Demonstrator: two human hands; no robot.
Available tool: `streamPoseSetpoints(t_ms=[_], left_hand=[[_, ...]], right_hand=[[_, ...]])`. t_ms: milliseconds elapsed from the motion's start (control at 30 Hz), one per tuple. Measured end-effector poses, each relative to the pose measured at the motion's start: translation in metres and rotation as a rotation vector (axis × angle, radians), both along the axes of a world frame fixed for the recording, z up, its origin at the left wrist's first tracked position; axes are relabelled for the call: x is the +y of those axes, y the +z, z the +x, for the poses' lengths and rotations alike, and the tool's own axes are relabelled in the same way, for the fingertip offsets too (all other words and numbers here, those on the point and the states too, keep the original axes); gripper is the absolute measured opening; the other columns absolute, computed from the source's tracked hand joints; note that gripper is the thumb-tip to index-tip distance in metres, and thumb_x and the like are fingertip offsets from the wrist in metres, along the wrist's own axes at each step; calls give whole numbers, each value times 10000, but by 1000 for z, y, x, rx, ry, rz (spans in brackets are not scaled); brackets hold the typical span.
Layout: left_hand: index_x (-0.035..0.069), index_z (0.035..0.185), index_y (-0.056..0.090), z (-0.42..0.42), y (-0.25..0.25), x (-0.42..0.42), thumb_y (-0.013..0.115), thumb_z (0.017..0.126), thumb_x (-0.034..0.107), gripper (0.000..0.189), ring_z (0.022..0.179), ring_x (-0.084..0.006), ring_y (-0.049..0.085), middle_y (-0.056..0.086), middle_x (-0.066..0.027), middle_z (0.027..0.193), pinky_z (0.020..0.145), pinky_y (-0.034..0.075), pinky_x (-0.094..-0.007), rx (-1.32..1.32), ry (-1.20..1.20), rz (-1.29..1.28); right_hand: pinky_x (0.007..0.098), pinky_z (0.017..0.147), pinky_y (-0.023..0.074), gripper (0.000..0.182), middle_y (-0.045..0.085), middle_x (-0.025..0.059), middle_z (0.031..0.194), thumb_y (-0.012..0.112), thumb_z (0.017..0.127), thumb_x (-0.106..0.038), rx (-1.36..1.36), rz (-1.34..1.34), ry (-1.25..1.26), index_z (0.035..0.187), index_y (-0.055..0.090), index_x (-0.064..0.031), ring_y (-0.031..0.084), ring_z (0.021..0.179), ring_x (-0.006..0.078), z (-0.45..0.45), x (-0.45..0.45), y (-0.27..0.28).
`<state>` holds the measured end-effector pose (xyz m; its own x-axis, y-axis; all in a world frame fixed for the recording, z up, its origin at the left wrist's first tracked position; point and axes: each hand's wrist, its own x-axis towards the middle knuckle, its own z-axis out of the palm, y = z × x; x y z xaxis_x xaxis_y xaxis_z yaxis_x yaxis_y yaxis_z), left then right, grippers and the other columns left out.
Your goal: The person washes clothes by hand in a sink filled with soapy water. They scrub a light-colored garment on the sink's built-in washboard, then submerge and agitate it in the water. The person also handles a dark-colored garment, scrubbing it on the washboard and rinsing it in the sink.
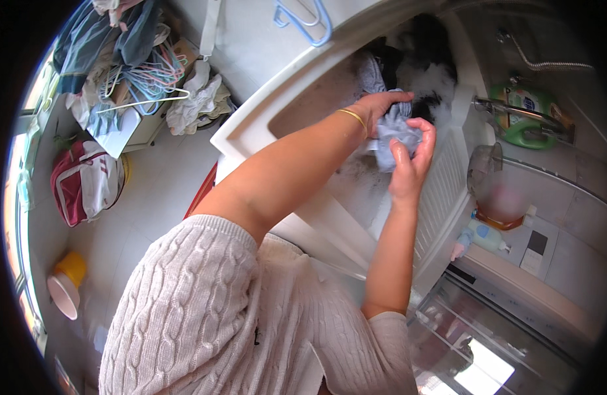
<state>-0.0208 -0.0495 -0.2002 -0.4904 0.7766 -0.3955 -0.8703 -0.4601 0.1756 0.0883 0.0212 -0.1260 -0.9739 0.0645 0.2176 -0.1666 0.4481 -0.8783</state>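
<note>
Over a white laundry sink (254,116), my left hand (375,111), with a gold bangle at its wrist, grips a wet blue-grey cloth (394,133). My right hand (414,153) is at the lower end of the same cloth, thumb and fingers curled around it; the cloth is slightly blurred. Behind my left hand, more grey fabric (371,74) lies at the basin's far side, beside dark clothes (427,44) partly covered with suds. Murky water stands in the basin. A ribbed washboard surface (439,197) slopes at the right of my right hand.
A metal faucet (518,113) juts in at the right, near a green detergent bottle (528,136). A blue hanger (308,22) hangs above the basin's rim. Many hangers (150,74) and clothes pile up at the upper left. A red-and-white bag (88,180) and a yellow bucket (68,271) stand left.
</note>
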Motion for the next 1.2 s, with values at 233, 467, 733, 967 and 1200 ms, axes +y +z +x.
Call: streamPoseSetpoints(t_ms=[233, 467, 733, 967, 1200], left_hand=[[89, 1047, 601, 6, -29, 29, 499, 902, 298, 274, 891, -199, 600, 646, -93, 964, 812, 473, -324, 1116, 157, -532], [-88, 930, 609, 20, 42, 4, 629, 814, 300, 406, 804, -231, 635, 659, -148, 883, 745, 501, -370, 106, 232, -240], [-76, 1179, 558, 5, -1, 8, 682, 840, 322, 537, 1007, -268, 614, 630, -176, 1134, 872, 485, -366, 225, 196, -483], [-70, 1157, 577, -5, -33, 13, 707, 834, 261, 480, 974, -254, 617, 647, -161, 1081, 840, 489, -362, 291, 280, -569], [13, 1122, 617, -11, -22, 9, 768, 778, 348, 504, 942, -227, 625, 644, -93, 1096, 859, 474, -341, 200, 188, -486]], right_hand=[[427, 608, 443, 250, 590, 101, 762, 685, 826, -253, 221, 638, -290, 723, 565, -60, 578, 711, 340, -14, -41, 11], [491, 597, 431, 450, 605, 193, 668, 511, 904, -441, 74, 747, -566, 695, 613, -56, 573, 662, 423, -57, 51, -1], [459, 1050, 353, 599, 260, 111, 1511, 609, 829, -500, -267, 1231, -321, 1375, 442, -320, 361, 1307, 377, -48, 100, -91], [467, 1045, 363, 673, 289, 175, 1500, 607, 810, -467, -603, 1066, -276, 1409, 402, -238, 334, 1350, 344, -64, 91, -80], [298, 768, 463, 441, 601, 57, 966, 817, 677, -159, -208, -116, -129, 1006, 556, -23, 561, 879, 148, -44, 35, -35]])
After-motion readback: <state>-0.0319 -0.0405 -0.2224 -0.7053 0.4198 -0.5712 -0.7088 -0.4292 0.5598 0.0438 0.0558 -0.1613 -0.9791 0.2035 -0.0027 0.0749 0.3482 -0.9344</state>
